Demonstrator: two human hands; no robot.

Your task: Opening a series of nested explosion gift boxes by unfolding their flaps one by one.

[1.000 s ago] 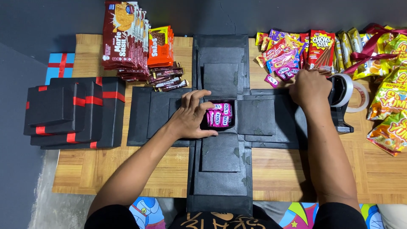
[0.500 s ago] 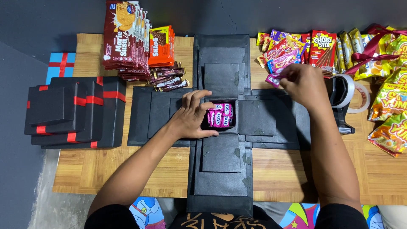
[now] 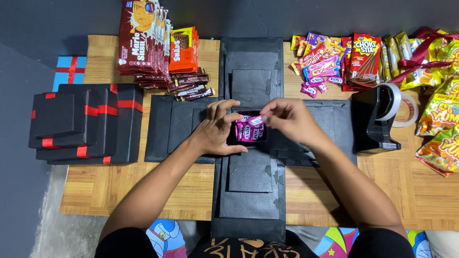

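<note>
Unfolded black box (image 3: 252, 174) — laid flat in a cross shape on the wooden table (image 3: 119, 191); taken here as the landmark.

Left hand (image 3: 217, 131): forearm is angled in from the lower left; palm is set down at the left edge of the box's small centre well, fingers spread and curved, thumb lying along the well's near side.

Right hand (image 3: 287, 119): reached in from the right, fingers pinched narrowly on a pink candy packet (image 3: 255, 121) held just over the well.

Pink candies (image 3: 248, 133): packed inside the well.

Tape dispenser (image 3: 377, 119): stood to the right of the box. Stacked black gift boxes (image 3: 86, 122) — placed to its left.
</note>
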